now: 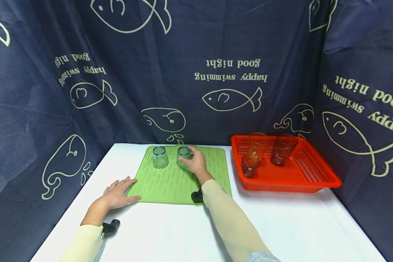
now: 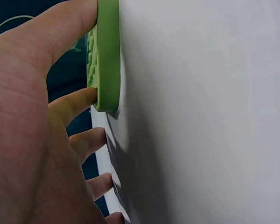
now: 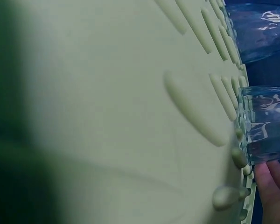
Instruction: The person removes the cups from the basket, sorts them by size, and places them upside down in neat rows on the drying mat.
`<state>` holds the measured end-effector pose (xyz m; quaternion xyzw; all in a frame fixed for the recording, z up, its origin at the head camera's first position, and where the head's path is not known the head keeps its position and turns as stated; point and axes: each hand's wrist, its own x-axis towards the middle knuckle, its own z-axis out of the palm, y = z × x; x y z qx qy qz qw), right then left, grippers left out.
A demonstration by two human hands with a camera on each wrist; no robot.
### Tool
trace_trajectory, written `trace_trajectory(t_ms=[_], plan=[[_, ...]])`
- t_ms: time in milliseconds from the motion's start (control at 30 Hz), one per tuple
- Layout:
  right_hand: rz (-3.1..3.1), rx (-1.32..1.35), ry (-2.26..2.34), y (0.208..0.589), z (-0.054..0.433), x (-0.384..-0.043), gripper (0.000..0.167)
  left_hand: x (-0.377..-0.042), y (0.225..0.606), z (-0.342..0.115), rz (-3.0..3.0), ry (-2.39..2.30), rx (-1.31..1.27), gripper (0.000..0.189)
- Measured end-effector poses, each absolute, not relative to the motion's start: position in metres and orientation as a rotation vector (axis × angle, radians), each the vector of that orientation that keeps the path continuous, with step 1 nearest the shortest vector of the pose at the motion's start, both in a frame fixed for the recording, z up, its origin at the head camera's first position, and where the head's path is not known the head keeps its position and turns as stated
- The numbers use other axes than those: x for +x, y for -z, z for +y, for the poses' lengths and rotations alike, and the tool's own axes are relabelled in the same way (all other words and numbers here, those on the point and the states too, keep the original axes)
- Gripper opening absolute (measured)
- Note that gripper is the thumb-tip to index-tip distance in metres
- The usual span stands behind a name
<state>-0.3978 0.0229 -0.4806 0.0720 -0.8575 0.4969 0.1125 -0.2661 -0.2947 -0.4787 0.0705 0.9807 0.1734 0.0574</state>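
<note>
My right hand (image 1: 196, 162) grips a clear bluish drinking glass (image 1: 183, 154) by its side, with thumb and fingers around it. This glass (image 3: 269, 126) stands on the light green ridged mat (image 1: 170, 189); in the right wrist view, fingers (image 3: 270, 186) show beside its lower part. To its left, a little apart, stands a second bluish glass (image 1: 160, 158) on the mat. My left hand (image 1: 118, 194) lies at the mat's front left corner, fingers spread. Its thumb and index finger touch the mat's edge (image 2: 108, 60), while the other fingertips rest on the white table.
A red plastic basket (image 1: 288, 187) stands right of the mat. Inside are an orange glass (image 1: 258, 143), a dark red tall glass (image 1: 283, 149) and a small reddish glass (image 1: 250, 166). Dark blue fish-print curtains (image 1: 170, 72) hang around the white table (image 1: 157, 233).
</note>
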Motion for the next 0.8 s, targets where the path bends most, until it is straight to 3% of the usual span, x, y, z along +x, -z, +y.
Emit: trace_trajectory(t_ms=[800], plan=[[-2.502,0.193,-1.477,0.4887,0.0227,-0.4043,0.063,-0.2671,0.4803,-0.2951,2.976,-0.518,0.215,0.092]])
